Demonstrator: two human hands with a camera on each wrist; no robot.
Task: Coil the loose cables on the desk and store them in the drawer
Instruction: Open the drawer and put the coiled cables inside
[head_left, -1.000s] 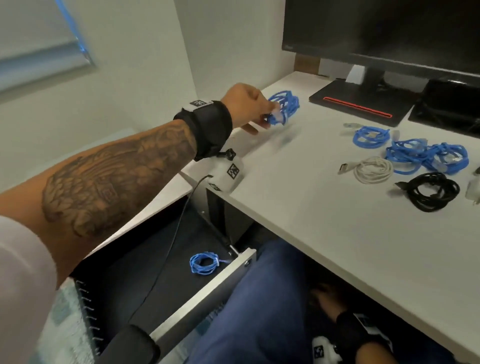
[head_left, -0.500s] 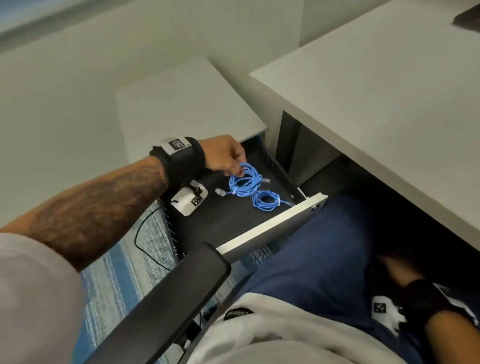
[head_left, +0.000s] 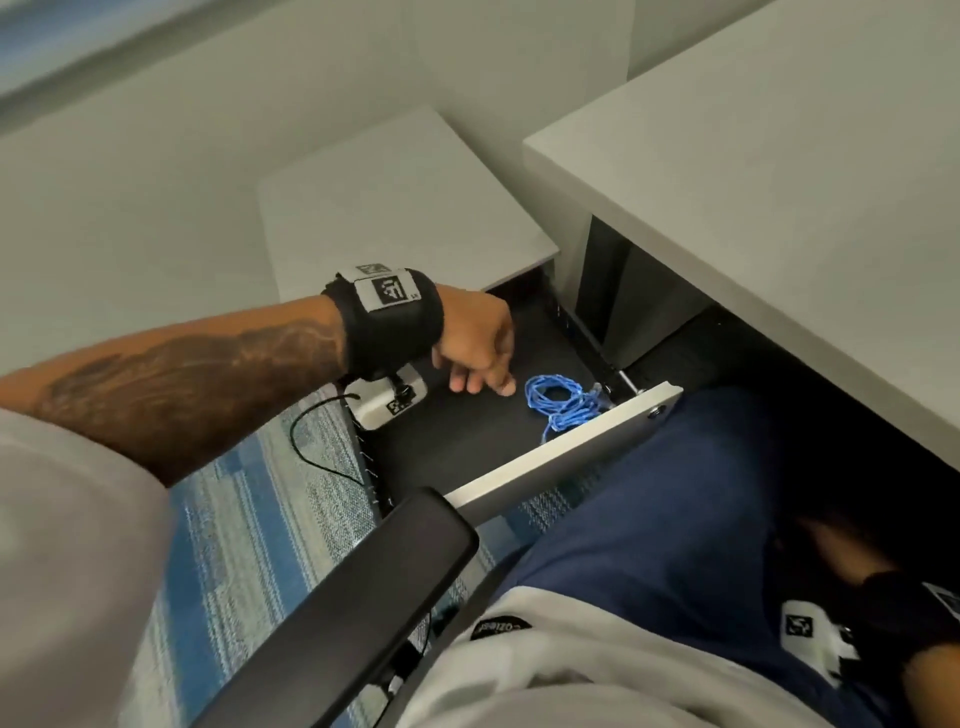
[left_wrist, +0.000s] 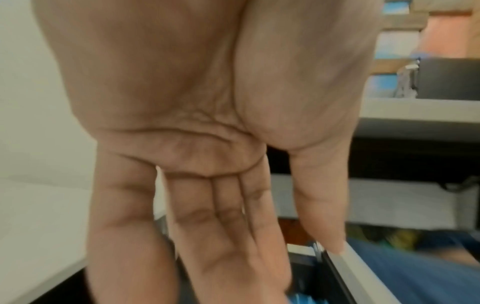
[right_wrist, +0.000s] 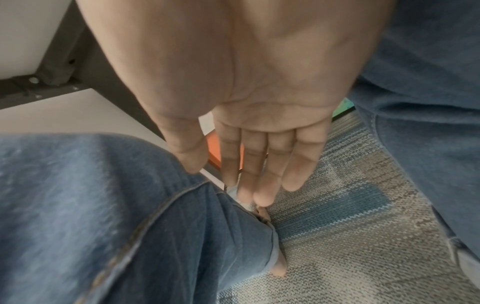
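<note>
Blue coiled cables (head_left: 563, 404) were found lying in the open drawer (head_left: 561, 457), at its near right corner against the front panel. The left hand (head_left: 475, 345) was held above them, fingers (left_wrist: 221, 226) straight, nothing held. The right hand (right_wrist: 259, 123) was noted relaxed and empty over the lap. The cables were judged light and limp; a grip across the bundled loops is advised.

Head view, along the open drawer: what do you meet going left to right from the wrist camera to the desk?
Wrist camera → left hand → blue cables → drawer front → desk.
</note>
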